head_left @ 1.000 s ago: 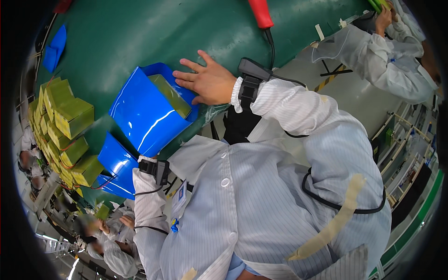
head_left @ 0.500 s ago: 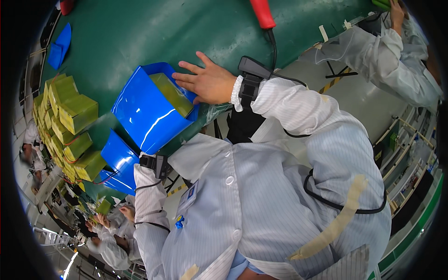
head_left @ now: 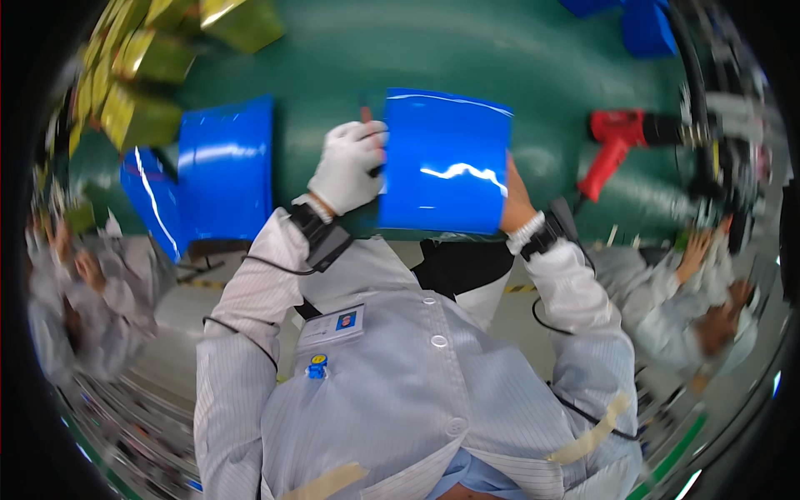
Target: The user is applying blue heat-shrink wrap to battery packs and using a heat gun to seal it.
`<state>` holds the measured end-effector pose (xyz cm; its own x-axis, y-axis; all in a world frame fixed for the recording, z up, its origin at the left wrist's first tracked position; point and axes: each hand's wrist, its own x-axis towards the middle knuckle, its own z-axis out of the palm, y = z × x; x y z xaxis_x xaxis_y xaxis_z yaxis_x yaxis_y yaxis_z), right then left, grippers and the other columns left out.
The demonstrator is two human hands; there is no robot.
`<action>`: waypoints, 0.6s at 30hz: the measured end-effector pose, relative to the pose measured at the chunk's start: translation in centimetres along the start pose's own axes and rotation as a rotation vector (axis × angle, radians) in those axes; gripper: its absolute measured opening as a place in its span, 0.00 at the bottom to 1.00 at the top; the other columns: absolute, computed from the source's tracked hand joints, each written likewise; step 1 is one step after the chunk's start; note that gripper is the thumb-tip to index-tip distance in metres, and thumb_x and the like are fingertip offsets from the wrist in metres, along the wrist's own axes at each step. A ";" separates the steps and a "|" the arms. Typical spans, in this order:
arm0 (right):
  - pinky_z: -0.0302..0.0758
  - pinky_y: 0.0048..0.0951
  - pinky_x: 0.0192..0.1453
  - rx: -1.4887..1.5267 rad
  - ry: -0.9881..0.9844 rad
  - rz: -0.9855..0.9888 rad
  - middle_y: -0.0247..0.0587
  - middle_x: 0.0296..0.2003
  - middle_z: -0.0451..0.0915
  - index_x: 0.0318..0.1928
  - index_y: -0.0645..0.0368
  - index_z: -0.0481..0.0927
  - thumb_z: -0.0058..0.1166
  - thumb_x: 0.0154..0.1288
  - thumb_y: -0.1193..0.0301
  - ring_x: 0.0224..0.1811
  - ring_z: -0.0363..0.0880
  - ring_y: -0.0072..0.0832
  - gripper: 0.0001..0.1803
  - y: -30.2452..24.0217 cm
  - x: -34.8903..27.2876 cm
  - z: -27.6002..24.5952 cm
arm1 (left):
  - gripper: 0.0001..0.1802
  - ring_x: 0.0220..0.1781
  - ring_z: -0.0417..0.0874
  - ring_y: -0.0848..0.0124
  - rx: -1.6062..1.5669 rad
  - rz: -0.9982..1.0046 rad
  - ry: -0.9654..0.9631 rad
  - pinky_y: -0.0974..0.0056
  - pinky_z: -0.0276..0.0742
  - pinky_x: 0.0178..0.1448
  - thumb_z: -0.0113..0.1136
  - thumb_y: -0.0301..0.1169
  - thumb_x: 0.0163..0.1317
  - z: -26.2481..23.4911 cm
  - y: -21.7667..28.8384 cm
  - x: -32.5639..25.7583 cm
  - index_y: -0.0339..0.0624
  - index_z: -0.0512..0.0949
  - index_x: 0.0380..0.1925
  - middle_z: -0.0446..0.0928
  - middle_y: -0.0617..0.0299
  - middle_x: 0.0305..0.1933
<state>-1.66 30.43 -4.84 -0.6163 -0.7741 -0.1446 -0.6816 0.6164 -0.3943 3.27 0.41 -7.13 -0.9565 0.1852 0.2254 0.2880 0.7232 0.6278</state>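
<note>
A glossy blue plastic sleeve (head_left: 446, 162) is between my hands over the green bench, its smooth broad face turned up. My bare right hand (head_left: 515, 198) grips its right edge, with the fingers mostly hidden behind it. At the sleeve's left edge, my left hand (head_left: 348, 169), in a white glove, is closed. A small reddish tip shows above its fingers and something dark shows beside them; I cannot make out what they are. Whatever is inside the sleeve is hidden from this angle.
More blue sleeves (head_left: 225, 171) stand on the left, near stacked yellow-green blocks (head_left: 137, 117). A red heat gun (head_left: 612, 148) lies to the right. Other blue pieces (head_left: 648, 29) are at the far right. Co-workers in pale coats (head_left: 117, 283) work at both sides.
The view has turned. My right hand has gone from spread fingers at the sleeve's opening to its right edge. My gloved left hand, hidden before, now shows. The yellow-green block inside is no longer visible.
</note>
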 end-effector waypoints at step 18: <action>0.76 0.46 0.58 0.051 -0.170 0.048 0.40 0.48 0.85 0.52 0.50 0.83 0.64 0.60 0.63 0.52 0.82 0.40 0.19 1.5 -1.2 -0.1 | 0.34 0.68 0.70 0.63 0.116 -0.035 -0.232 0.49 0.66 0.63 0.69 0.44 0.54 -1.7 0.2 -0.2 0.49 0.76 0.62 0.68 0.68 0.73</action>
<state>-1.95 32.27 -5.18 -0.5694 -0.7597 -0.3141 -0.6292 0.6486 -0.4282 3.57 -0.65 -5.78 -0.9548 0.2967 0.0201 0.2602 0.8006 0.5398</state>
